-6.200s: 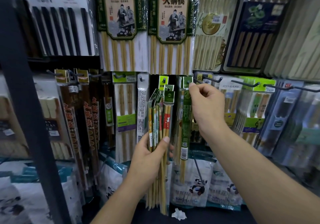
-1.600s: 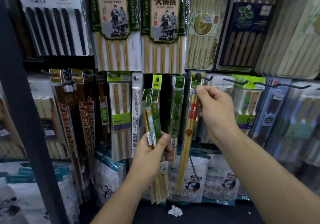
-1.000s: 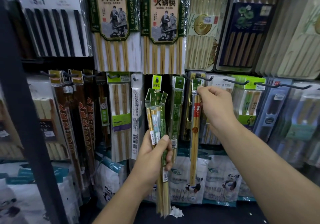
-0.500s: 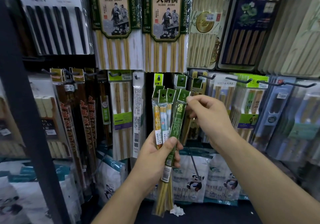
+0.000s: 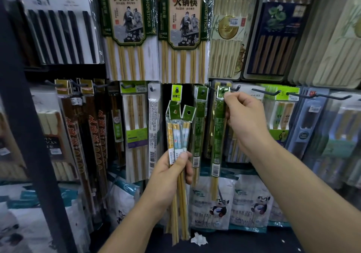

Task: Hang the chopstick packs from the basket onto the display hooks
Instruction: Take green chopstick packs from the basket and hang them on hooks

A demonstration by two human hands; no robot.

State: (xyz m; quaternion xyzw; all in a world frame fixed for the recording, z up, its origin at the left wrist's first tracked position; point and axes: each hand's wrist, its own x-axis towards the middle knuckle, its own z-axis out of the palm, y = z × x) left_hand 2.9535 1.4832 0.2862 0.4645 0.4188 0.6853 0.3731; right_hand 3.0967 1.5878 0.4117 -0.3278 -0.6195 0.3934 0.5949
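- Your right hand (image 5: 246, 116) pinches the green pack (image 5: 217, 135) by its header: align the hole with the hook (image 5: 234, 89) tip, push on level.
- Left hand (image 5: 168, 176) grips the spare packs (image 5: 178, 133); hold them clear.

- A dark metal post (image 5: 25, 116) slants up the left side, in front of the shelves.
- White bags with panda prints (image 5: 218, 204) line the bottom row.
- A crumpled paper scrap (image 5: 198, 240) lies on the dark surface below them.
- A navy box with a lotus print (image 5: 277, 37) sits in the top row.

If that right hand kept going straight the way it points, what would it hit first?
Probably the display hook just behind the green pack the right hand pinches; depth is unclear.
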